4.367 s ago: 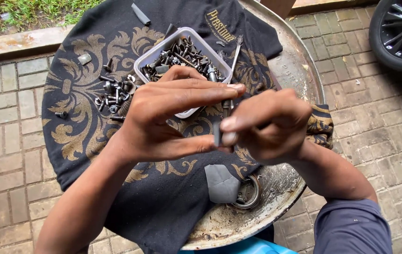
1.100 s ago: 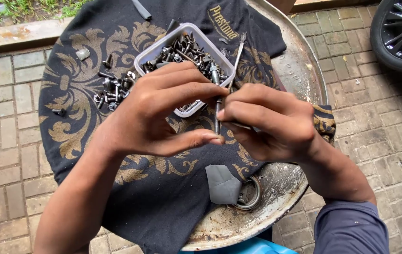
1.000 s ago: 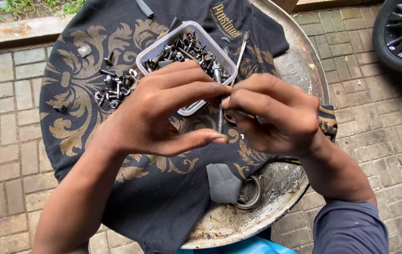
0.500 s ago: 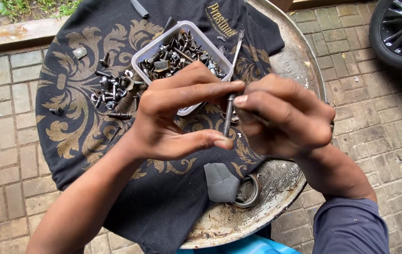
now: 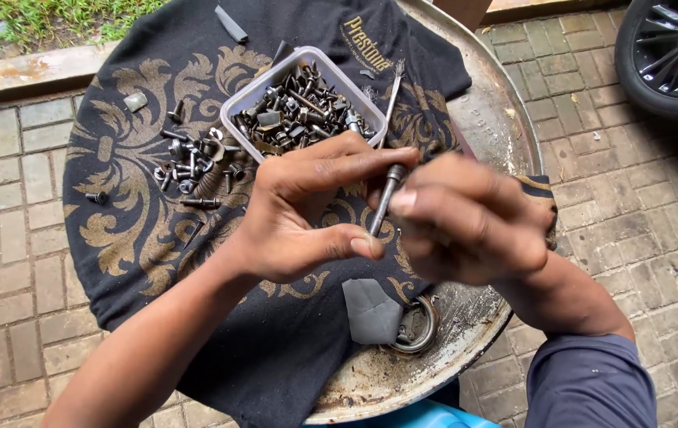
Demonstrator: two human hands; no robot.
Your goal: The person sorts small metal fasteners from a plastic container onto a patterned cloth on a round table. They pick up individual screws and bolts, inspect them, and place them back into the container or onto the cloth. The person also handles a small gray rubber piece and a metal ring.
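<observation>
Dull grey steel shows between the two hands: a long, slim metal bolt [image 5: 383, 204] stands nearly upright, tilted a little, above the black cloth. The left hand [image 5: 307, 210] is half closed around it, the forefinger stretched across the top to touch the bolt's head and the thumb curled under to meet its lower end, so the bolt is pinched between them. The right hand [image 5: 470, 218] is curled narrow, its fingertips [image 5: 402, 200] pressed against the shaft from the other side; it is blurred, so exactly how tightly it grips cannot be told.

Just behind the left hand sits a small rectangular white plastic tub [image 5: 307, 107], heaped with dark screws, bolts, nuts and small metal clips. To its left, a loose scatter of screws and washers [image 5: 192, 166] lies on a black T-shirt with a gold scroll pattern [image 5: 133, 230], which is spread over a rusty round metal drum top [image 5: 482, 135]. A thin wire brush [image 5: 393, 89] lies beside the tub's right edge. Below the hands, a grey scrap of abrasive paper [image 5: 372, 311] rests partly over a metal ring [image 5: 417, 326] on the bare drum. A car wheel [image 5: 668, 51] stands on the brick paving [image 5: 640, 206] at the upper right.
</observation>
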